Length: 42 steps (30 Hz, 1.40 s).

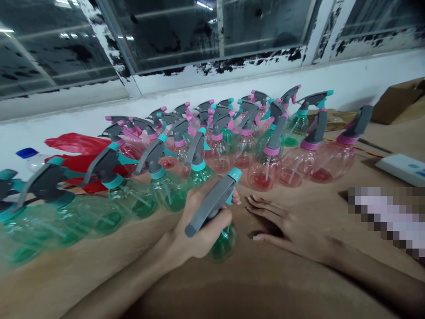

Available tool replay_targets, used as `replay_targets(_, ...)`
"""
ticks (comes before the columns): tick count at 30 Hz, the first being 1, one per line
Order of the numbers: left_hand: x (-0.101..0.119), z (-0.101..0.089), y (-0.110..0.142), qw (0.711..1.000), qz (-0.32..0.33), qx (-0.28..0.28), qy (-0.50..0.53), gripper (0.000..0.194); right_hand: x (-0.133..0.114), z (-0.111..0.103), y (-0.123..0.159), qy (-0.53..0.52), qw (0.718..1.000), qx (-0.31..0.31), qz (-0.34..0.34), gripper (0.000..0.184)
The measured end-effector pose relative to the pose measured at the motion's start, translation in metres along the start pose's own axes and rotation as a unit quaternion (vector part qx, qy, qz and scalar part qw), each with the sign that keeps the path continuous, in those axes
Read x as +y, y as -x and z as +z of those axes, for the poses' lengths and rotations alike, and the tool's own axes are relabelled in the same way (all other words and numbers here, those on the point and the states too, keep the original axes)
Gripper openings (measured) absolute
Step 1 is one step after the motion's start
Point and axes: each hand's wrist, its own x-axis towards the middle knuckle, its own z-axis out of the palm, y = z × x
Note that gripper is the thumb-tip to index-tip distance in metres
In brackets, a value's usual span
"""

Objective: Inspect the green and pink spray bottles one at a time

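My left hand (202, 221) is wrapped round the neck and trigger of a green spray bottle (224, 243) with a grey and turquoise head. The bottle stands near the table's front, and my hand covers its collar. My right hand (282, 223) lies palm down on the tabletop just right of it, fingers stretched out and holding nothing. Behind my left hand stands another green spray bottle (172, 192). Beyond my right fingertips is a pink spray bottle (264, 170) with a pink collar.
Several green and pink spray bottles crowd the table (265, 283) from left to back right. A red plastic bag (79, 146) and a blue-capped bottle (33, 160) lie at left. A cardboard box (398, 101) and a white device (403, 168) are at right, below the windows.
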Motion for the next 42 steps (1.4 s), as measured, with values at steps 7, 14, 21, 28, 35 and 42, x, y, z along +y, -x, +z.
replay_targets(7, -0.011, 0.009, 0.005, 0.998, -0.024, 0.057, -0.018, 0.004, -0.001, -0.001, 0.0, -0.013, 1.0, 0.01, -0.009, 0.066)
replay_targets(14, -0.014, 0.011, 0.004, 0.998, -0.016, 0.054, -0.021, 0.005, -0.002, -0.001, 0.0, -0.014, 1.0, 0.014, -0.002, 0.065)
replay_targets(21, -0.015, 0.011, 0.004, 0.998, -0.005, 0.052, -0.031, 0.006, 0.0, 0.0, 0.0, 0.005, 1.0, 0.004, -0.002, 0.065)
replay_targets(28, -0.013, 0.012, 0.004, 0.998, -0.017, 0.051, -0.028, 0.007, 0.0, 0.0, 0.0, 0.005, 1.0, 0.0, -0.009, 0.066)
replay_targets(35, -0.012, 0.012, 0.005, 0.999, -0.006, 0.046, -0.01, 0.005, 0.001, 0.001, 0.0, -0.006, 1.0, 0.007, -0.011, 0.065)
replay_targets(42, -0.011, 0.012, 0.005, 0.998, -0.018, 0.044, -0.035, 0.004, -0.002, -0.002, -0.001, 0.003, 1.0, 0.006, 0.0, 0.065)
